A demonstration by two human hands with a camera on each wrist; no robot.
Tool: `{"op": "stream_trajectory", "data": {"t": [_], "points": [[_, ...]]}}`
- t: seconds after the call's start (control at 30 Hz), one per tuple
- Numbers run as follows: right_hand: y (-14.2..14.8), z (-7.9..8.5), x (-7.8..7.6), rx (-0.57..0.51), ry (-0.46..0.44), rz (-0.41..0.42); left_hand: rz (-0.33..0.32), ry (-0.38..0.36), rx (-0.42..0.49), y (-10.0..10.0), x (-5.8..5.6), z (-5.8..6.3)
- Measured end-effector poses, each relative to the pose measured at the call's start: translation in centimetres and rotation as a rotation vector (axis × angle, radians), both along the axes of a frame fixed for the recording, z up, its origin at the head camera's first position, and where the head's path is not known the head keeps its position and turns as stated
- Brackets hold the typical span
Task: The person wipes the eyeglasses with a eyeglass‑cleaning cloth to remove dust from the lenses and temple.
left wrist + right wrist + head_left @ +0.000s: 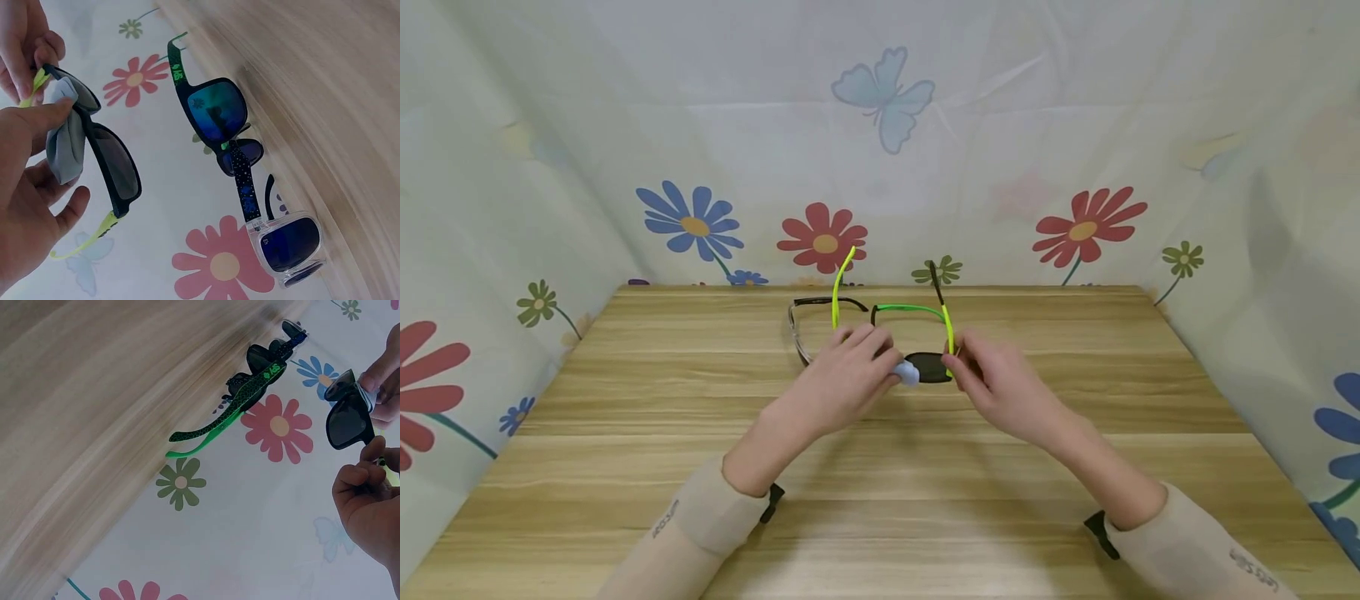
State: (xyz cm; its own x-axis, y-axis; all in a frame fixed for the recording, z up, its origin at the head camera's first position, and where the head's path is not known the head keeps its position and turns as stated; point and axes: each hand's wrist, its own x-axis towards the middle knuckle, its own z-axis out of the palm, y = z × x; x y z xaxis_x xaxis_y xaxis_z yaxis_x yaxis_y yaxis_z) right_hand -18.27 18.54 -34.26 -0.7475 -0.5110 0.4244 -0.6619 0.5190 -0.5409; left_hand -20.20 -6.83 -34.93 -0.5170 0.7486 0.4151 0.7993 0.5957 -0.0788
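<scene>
A pair of sunglasses with a black front and neon-yellow temples [928,367] is held up over the table between both hands. My left hand [850,375] pinches a light blue cloth [67,140], folded over the frame near the nose bridge with the thumb pressing on it. At the hinge on the other side, my right hand [1000,379] grips the base of a yellow temple. The left wrist view shows both dark lenses [115,159] beyond the cloth. Both temples are unfolded and point away, toward the back curtain.
Behind the hands, two more pairs rest on the wooden table [880,500]: black-and-green sunglasses [215,112] and clear-framed sunglasses with dark blue lenses [290,244]. They lie close together near the back edge. A flower-printed curtain [970,192] surrounds the table's back and sides.
</scene>
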Motion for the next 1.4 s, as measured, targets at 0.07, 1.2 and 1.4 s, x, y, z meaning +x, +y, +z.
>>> {"op": "stream_trajectory", "data": {"t": [0.07, 1.2, 1.4], "points": [[-0.1, -0.2, 0.0, 0.009, 0.031, 0.004, -0.006, 0.004, 0.022, 0.1, 0.0, -0.1], [-0.8, -1.6, -0.3, 0.043, 0.162, 0.017, -0.004, -0.246, 0.234, 1.0, -0.5, 0.1], [-0.9, -1.8, -0.2, 0.041, 0.169, 0.023, 0.01, -0.278, 0.226, 1.8, -0.4, 0.0]]}}
